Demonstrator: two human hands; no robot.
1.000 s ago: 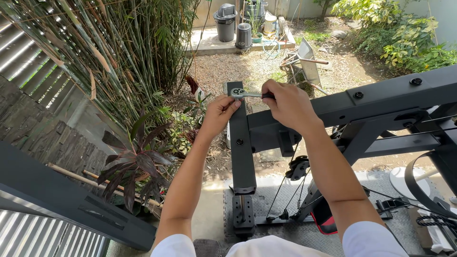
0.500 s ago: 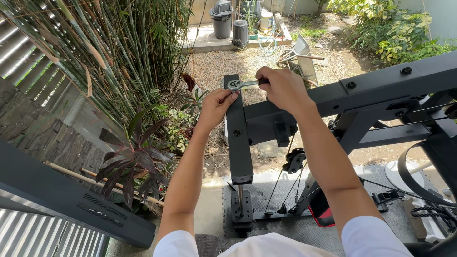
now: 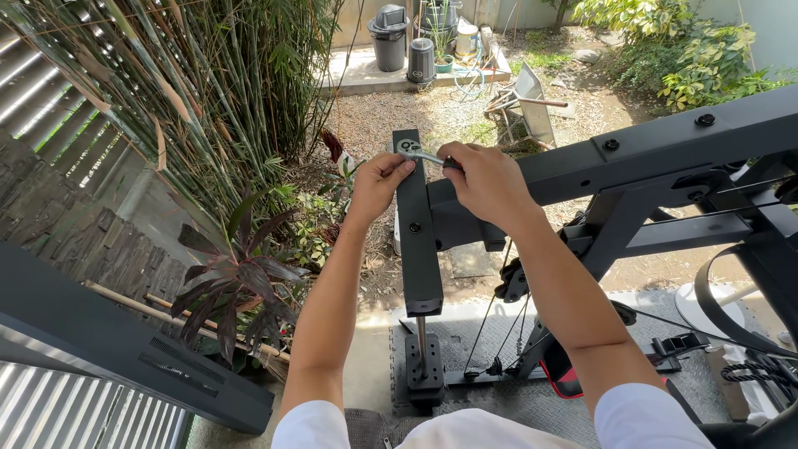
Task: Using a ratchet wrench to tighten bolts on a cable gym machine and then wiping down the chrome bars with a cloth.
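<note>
The ratchet (image 3: 418, 151) is a small shiny silver one, round head sitting flat on the top end of the black post (image 3: 417, 241), up around 12 o'clock. Right hand (image 3: 486, 183) is clenched around its handle, which runs off toward 3 o'clock. Left hand (image 3: 378, 181) grips the post's edge at 9 o'clock.

Left hand (image 3: 381, 179): raised ahead, fingers curled, thumb side up, arm nearly straight.
Right hand (image 3: 486, 183): closed in a fist-like grip, knuckles up, forearm angled inward.
Spacing: hands close, not touching.
</note>
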